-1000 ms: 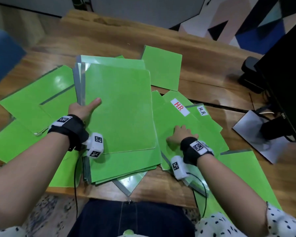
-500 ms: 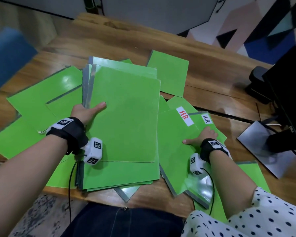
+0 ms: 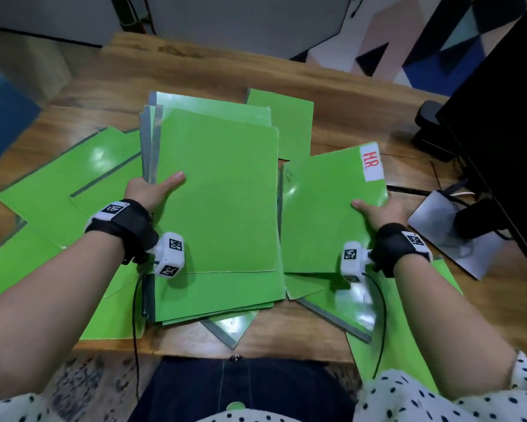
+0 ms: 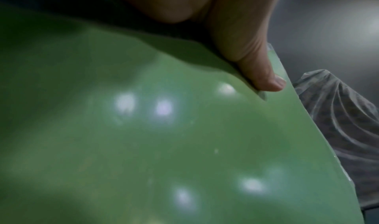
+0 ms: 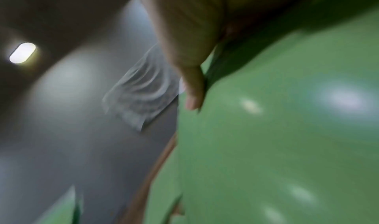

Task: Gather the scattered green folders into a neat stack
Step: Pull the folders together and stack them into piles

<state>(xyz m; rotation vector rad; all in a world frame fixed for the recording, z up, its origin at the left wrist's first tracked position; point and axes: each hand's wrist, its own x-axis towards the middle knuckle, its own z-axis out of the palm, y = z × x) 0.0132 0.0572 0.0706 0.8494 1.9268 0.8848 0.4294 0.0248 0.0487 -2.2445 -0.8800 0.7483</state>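
Bare worktop (image 3: 195, 65) open at far side; monitor (image 3: 499, 117) and its stand (image 3: 451, 233) block right, loose folders (image 3: 52, 190) cover left.

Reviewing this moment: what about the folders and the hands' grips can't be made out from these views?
- Head view: fingers of the left hand lie under the stack; only the thumb shows.
- Head view: the right hand likewise hides its fingers beneath the HR folder.
- Stack count: overlapping edges, too fine to tell.
- Right wrist view: motion blur; only the thumb shows on green.
- Left wrist view: the folder fills the frame, hiding the table.
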